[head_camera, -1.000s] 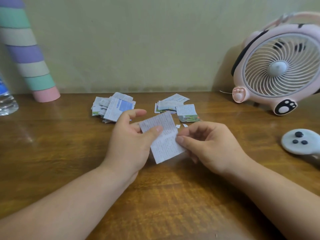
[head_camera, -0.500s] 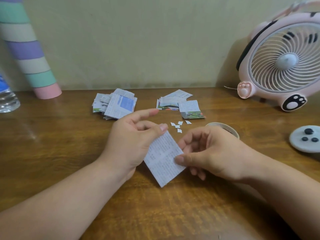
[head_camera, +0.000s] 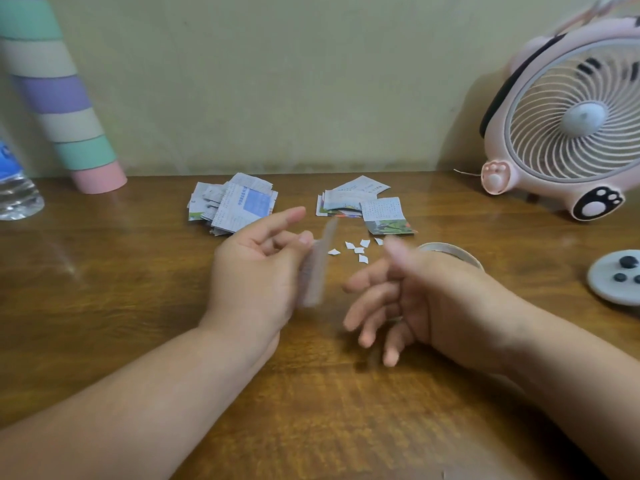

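Observation:
My left hand (head_camera: pixel 258 271) pinches a small printed paper slip (head_camera: pixel 317 268) between thumb and fingers; the slip is turned edge-on and blurred. My right hand (head_camera: pixel 412 299) hovers just right of it above the wooden table (head_camera: pixel 104 306), fingers loosely spread, touching nothing. Two piles of cut paper pieces lie further back: a left pile (head_camera: pixel 232 206) and a right pile (head_camera: pixel 363 207). Several tiny white scraps (head_camera: pixel 358 249) lie between the piles and my hands.
A pink fan (head_camera: pixel 568 133) stands at the back right. A round rim, perhaps a tape roll (head_camera: pixel 450 252), shows behind my right hand. A grey disc with dark knobs (head_camera: pixel 616 275) lies at the right edge. A striped tube (head_camera: pixel 59 98) and water bottle (head_camera: pixel 15 188) are back left.
My right hand has let go of the paper slip and drawn away to the right. The left hand has turned the slip from flat-facing to edge-on.

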Motion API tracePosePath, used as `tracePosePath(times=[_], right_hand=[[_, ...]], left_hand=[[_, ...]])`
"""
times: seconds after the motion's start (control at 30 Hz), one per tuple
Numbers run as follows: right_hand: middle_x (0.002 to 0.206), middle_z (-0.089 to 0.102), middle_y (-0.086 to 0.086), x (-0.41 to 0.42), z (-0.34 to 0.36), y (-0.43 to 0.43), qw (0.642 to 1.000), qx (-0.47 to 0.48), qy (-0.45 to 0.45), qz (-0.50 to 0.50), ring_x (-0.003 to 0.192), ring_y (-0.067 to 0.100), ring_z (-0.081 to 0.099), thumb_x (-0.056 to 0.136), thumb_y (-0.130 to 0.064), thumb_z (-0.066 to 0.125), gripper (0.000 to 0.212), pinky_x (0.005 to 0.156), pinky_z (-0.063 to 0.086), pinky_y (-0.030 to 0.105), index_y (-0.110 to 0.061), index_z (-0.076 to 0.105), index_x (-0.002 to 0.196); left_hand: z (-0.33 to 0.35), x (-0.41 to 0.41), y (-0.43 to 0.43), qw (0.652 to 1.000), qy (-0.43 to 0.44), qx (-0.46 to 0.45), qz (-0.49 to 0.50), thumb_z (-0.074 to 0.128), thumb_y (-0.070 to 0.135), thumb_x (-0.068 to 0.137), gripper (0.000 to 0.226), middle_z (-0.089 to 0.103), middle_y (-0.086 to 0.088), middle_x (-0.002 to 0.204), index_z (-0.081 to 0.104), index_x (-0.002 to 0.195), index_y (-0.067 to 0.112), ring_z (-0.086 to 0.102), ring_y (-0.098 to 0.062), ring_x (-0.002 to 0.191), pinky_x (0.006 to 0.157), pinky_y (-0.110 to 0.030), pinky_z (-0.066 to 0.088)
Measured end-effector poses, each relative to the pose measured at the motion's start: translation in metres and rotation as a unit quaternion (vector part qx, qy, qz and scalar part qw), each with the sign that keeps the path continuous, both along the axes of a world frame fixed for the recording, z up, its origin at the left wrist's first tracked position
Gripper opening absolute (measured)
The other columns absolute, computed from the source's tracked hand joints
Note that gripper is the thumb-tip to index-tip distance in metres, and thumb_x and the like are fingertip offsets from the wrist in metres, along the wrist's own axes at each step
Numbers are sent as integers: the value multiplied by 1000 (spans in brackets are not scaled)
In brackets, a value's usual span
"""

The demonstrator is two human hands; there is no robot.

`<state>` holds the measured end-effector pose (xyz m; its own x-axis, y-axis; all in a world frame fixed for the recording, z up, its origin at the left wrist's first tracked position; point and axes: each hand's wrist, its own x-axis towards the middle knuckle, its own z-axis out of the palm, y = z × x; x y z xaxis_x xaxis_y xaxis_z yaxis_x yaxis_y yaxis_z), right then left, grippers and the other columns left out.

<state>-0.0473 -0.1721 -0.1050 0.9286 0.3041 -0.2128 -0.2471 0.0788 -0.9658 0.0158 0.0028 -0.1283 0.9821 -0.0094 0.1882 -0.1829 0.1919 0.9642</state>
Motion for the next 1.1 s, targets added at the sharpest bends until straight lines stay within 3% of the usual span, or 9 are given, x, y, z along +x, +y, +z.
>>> tracePosePath(times=[0.1,0.17,0.27,0.33,0.47,0.7,0.87,1.0,1.1], right_hand=[[93,74,25,-6,-2,11,999,-51,-12,4,71,25,69,72,-33,82,27,47,54,28,-9,78,84],[95,74,25,-9,-1,16,999,-37,5,4,72,25,69,71,-39,83,28,44,53,26,-14,78,83],[95,74,25,-13,3,22,1000,-25,19,2,74,28,69,63,-54,79,65,41,52,26,-5,72,104],[90,74,23,-15,3,28,998,-61,-3,-12,69,27,68,74,-49,79,49,41,52,26,-10,74,103],[72,71,21,-13,1,27,995,-84,7,-59,49,20,60,96,-11,65,9,37,46,23,-3,68,93],[65,68,18,-4,9,6,995,-68,-6,-76,41,15,56,85,-4,73,18,37,46,20,8,63,77],[61,65,15,-1,8,-6,995,-72,-29,-60,41,15,53,81,-19,80,28,37,43,20,-2,64,66],[89,68,19,2,8,-8,998,-11,-25,-54,68,24,61,76,-49,74,47,45,50,28,-9,72,101],[86,72,11,3,5,-12,979,-138,-95,-112,62,25,58,74,-32,84,45,46,46,32,-22,66,114]], left_hand=[[1,1,1,999,-30,32,32,68,-3,91,30,64,10,63,73,102,25,59,-3,57,63,-15,48],[1,-1,0,993,-72,73,52,73,2,89,29,66,12,63,73,98,29,61,1,61,66,-12,48],[1,-3,-2,983,-116,127,62,75,5,88,30,68,10,67,73,94,35,58,-2,54,61,-17,50],[2,-5,-2,977,-131,153,68,75,9,88,31,65,9,69,72,93,39,52,-1,48,58,-17,46],[3,-5,-1,969,-142,181,87,74,10,90,29,66,11,75,70,94,39,55,1,50,58,-10,43],[-6,7,3,981,-105,136,85,73,15,92,19,70,23,79,74,98,33,66,2,82,78,-14,49],[-10,9,5,986,-94,120,63,72,15,93,20,68,22,77,73,99,35,66,1,81,75,-14,47],[-2,3,4,987,-101,125,27,74,11,91,24,70,9,77,72,104,31,65,-4,67,65,-17,50],[2,-5,3,982,-121,144,-30,75,9,88,26,71,0,85,73,102,30,56,-31,58,53,-35,48]])
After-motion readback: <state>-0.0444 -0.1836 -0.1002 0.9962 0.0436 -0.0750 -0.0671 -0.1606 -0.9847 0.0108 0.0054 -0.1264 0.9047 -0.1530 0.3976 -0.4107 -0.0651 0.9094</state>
